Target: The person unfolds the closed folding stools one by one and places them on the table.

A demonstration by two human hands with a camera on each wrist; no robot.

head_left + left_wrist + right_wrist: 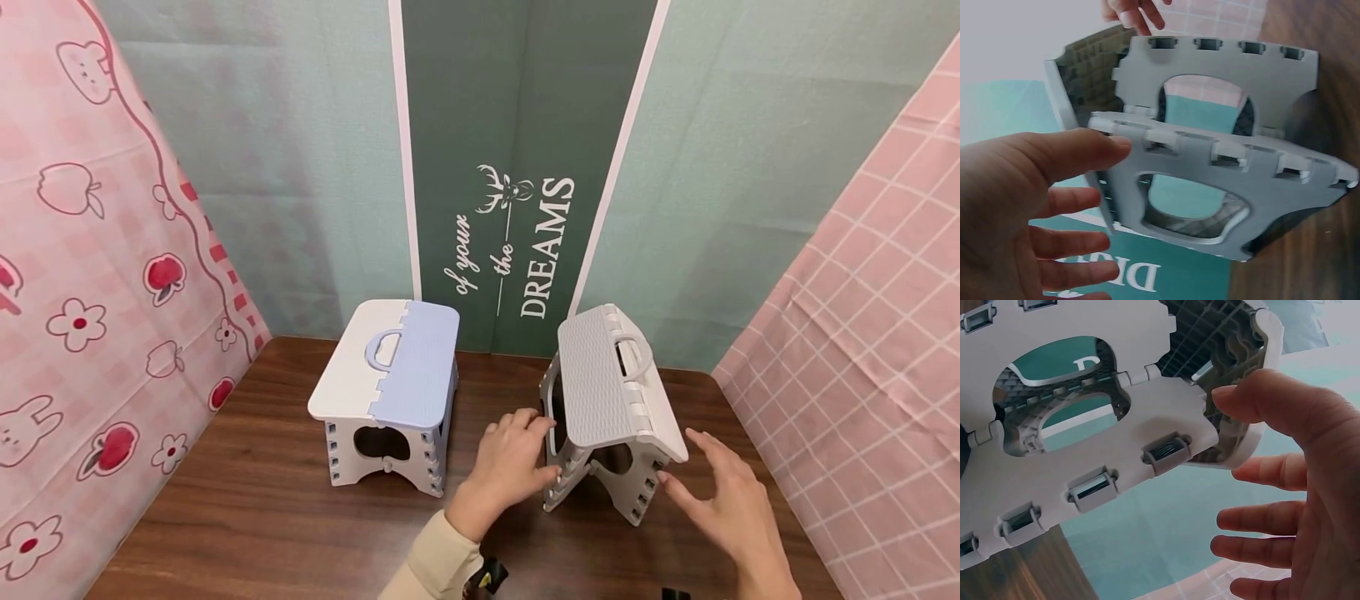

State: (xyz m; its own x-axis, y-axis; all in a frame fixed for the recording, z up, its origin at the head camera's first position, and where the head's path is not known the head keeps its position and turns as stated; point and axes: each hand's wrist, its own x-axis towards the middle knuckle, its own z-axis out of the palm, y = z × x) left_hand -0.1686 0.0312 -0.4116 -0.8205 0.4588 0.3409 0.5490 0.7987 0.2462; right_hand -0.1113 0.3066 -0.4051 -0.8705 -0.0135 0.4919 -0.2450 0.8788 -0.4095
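Note:
A grey folding step stool (597, 379) stands partly folded on the table, its two-panel top bent along the middle into a ridge and its end panel (1191, 181) hinged inward. My left hand (508, 457) is at the stool's left side with fingers spread and loosely bent, the thumb (1094, 150) right at the panel's edge. On the other side my right hand (723, 500) has its fingers extended, the thumb (1250, 400) overlapping the underside of the tilted top panel in the right wrist view. The carry handle (633, 357) stands up from the ridge.
A second folding stool (416, 367), white and light blue, stands fully unfolded to the left. The brown wooden table (247, 500) is bordered by a green curtain (517, 108) behind, with pink patterned cloth (112, 333) at left and pink checked cloth (885, 333) at right.

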